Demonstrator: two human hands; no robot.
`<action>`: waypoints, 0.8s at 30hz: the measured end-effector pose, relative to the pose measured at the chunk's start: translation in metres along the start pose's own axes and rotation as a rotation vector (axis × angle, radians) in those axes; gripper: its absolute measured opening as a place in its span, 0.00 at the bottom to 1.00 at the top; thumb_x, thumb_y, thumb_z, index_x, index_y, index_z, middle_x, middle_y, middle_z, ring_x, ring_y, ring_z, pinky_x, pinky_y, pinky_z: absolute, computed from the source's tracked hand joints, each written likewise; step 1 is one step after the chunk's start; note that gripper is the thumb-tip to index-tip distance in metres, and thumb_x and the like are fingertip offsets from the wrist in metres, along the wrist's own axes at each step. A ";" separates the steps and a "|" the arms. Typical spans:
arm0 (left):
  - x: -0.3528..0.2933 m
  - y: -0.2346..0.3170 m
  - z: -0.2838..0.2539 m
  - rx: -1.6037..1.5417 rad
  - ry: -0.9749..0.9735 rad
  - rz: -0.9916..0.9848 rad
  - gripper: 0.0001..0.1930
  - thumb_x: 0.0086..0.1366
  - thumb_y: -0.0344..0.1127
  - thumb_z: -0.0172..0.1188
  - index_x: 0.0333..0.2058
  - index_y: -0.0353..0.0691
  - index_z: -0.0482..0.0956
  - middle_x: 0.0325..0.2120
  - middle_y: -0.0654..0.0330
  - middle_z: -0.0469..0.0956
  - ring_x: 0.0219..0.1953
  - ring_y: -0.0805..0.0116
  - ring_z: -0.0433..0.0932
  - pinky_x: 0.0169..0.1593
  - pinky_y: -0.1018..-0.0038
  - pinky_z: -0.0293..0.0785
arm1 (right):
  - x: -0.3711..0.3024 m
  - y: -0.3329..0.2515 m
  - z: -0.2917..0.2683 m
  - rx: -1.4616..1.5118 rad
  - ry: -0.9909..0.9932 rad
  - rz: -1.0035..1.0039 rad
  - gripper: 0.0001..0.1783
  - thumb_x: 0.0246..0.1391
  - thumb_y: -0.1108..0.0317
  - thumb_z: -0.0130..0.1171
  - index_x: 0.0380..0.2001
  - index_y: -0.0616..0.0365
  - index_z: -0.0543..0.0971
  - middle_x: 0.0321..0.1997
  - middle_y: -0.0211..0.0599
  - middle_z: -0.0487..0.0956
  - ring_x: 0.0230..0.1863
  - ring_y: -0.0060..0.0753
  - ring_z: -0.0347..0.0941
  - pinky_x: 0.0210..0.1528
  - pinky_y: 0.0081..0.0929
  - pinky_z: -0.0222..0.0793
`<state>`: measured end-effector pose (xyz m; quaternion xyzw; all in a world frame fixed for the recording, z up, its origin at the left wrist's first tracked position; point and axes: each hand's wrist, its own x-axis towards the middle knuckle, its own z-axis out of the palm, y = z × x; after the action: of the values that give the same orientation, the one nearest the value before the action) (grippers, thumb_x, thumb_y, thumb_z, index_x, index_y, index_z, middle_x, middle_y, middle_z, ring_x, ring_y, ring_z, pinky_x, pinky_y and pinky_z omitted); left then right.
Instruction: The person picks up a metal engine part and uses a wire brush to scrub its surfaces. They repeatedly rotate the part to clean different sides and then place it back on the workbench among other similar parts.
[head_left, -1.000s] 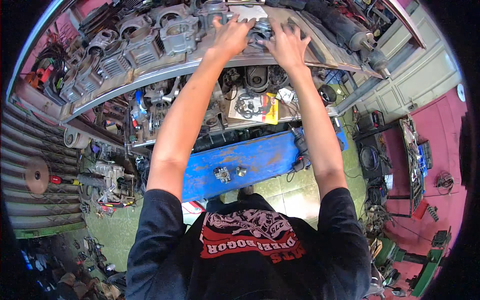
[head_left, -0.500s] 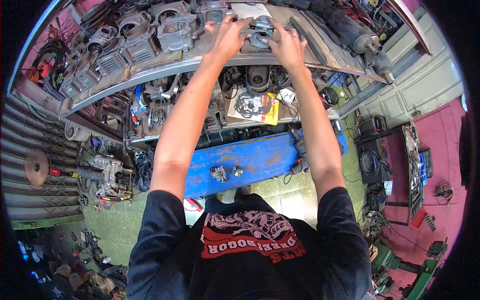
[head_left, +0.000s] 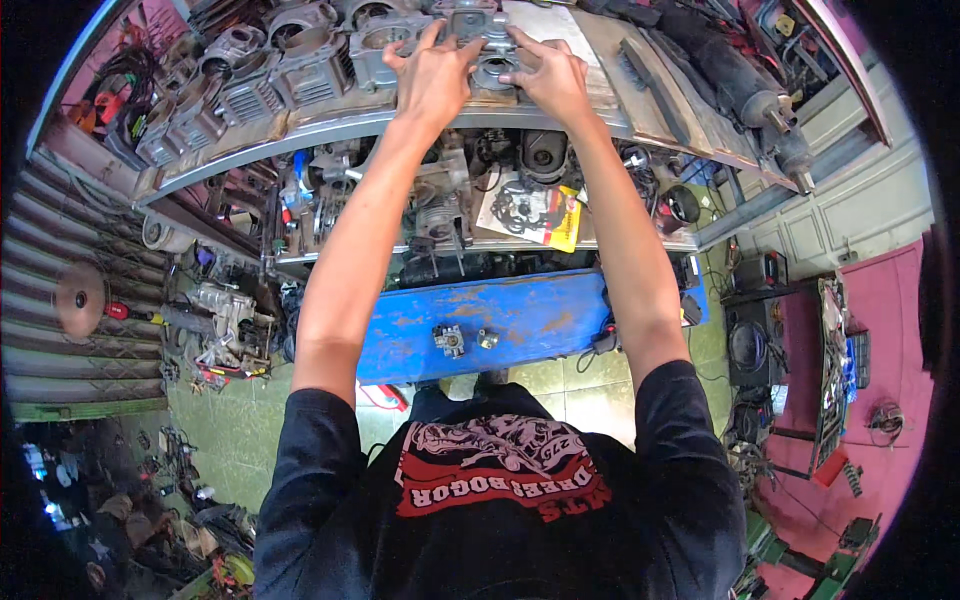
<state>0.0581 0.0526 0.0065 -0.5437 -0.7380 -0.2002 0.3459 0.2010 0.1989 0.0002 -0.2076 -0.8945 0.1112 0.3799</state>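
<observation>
Flanking a grey metal part [head_left: 495,72] on the shelf [head_left: 290,138]: left hand [head_left: 435,85] spread; right hand [head_left: 553,80] has narrowed from splayed, suggesting closer control; firm pinch cannot be confirmed.

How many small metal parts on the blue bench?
2: a larger part left of middle, a smaller part just right of it. The right forearm may hide more.

A Mechanic's Engine Workshop

Finned metal engine castings [head_left: 308,75] crowd a wooden shelf [head_left: 610,95], with a silencer-like cylinder [head_left: 765,105] toward its right end. Below lie machine parts [head_left: 545,155] and a yellow-edged packet of gaskets [head_left: 528,212]. A paint-worn blue bench [head_left: 550,310] carries small metal components [head_left: 448,340], and a bulky engine assembly [head_left: 225,310] sits at the left, near a ribbed metal shutter [head_left: 120,360].
</observation>
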 end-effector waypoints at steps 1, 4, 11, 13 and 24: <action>-0.002 -0.006 0.000 0.009 -0.005 -0.013 0.25 0.59 0.34 0.65 0.55 0.67 0.80 0.49 0.67 0.83 0.66 0.66 0.67 0.53 0.39 0.52 | 0.004 -0.006 0.005 -0.027 -0.028 0.005 0.43 0.40 0.51 0.77 0.64 0.29 0.74 0.48 0.31 0.85 0.57 0.40 0.71 0.60 0.53 0.53; -0.001 -0.018 -0.002 0.031 0.022 0.000 0.22 0.59 0.34 0.65 0.52 0.64 0.82 0.47 0.68 0.84 0.65 0.65 0.69 0.53 0.38 0.51 | 0.013 -0.009 0.019 -0.018 -0.020 -0.026 0.44 0.41 0.50 0.76 0.65 0.29 0.73 0.43 0.30 0.85 0.58 0.40 0.71 0.59 0.55 0.54; 0.006 -0.017 -0.019 -0.047 -0.074 -0.001 0.23 0.58 0.28 0.60 0.54 0.49 0.81 0.60 0.61 0.75 0.71 0.57 0.59 0.59 0.24 0.49 | 0.016 -0.008 0.017 -0.133 -0.016 -0.111 0.45 0.42 0.51 0.76 0.67 0.27 0.71 0.36 0.27 0.82 0.52 0.36 0.73 0.52 0.52 0.60; 0.007 -0.016 -0.018 -0.052 -0.063 0.018 0.23 0.58 0.27 0.60 0.54 0.49 0.81 0.61 0.62 0.75 0.71 0.57 0.59 0.59 0.25 0.49 | 0.017 -0.008 0.012 -0.116 -0.050 -0.089 0.44 0.43 0.52 0.76 0.67 0.27 0.71 0.35 0.27 0.82 0.52 0.36 0.73 0.52 0.53 0.60; 0.018 -0.020 -0.009 -0.069 -0.120 -0.005 0.23 0.58 0.27 0.61 0.53 0.51 0.81 0.59 0.63 0.76 0.71 0.56 0.59 0.56 0.24 0.52 | 0.026 -0.004 0.014 -0.112 -0.022 -0.077 0.40 0.41 0.61 0.74 0.62 0.33 0.76 0.38 0.38 0.83 0.47 0.46 0.75 0.50 0.45 0.70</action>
<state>0.0393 0.0518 0.0272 -0.5644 -0.7514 -0.1935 0.2818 0.1731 0.2066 0.0088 -0.1926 -0.9109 0.0483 0.3617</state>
